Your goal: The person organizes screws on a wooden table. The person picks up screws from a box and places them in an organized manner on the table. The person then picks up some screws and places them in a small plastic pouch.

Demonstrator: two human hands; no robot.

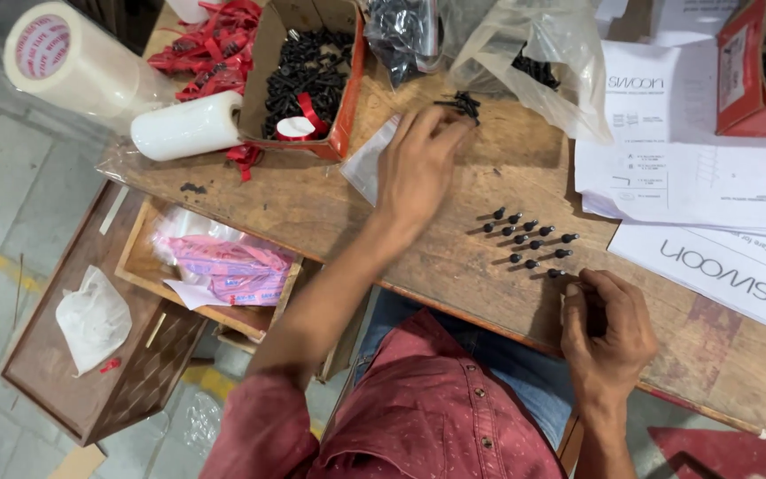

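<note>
My left hand (418, 164) reaches across the wooden table (312, 200) to a small heap of black screws (465, 104), fingertips touching them. Under its palm lies a small clear plastic bag (367, 164). My right hand (606, 328) rests curled at the table's near edge, fingers closed around what looks like black screws. Just left of it, several black screws (529, 241) lie laid out in short rows on the wood.
A cardboard box of black screws (308, 71) stands at the back, with white tape rolls (186, 124) and red ties (214, 44) to its left. Plastic bags (534, 53), printed sheets (693, 168) and a red box (760, 75) crowd the right. A drawer with pink packets (223, 266) is below left.
</note>
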